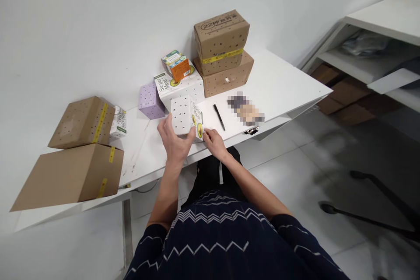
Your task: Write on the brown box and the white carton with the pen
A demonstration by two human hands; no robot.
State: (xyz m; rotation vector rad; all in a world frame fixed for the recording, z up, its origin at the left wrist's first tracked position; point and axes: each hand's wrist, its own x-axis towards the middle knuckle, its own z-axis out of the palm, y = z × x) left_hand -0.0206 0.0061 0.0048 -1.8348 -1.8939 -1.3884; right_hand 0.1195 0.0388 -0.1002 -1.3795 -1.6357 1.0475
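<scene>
Left hand grips white dotted carton on worktop; right hand touches its corner, fingers curled, grip unclear.

Four brown cartons, five printed boxes, one pen.

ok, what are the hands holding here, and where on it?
A small white dotted box. The left hand wraps its near-left side; the right hand touches its lower right corner. It sits on the table.

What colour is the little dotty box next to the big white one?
Pale purple with dark dots: the small purple cardboard box, seen best in the head view.
</scene>
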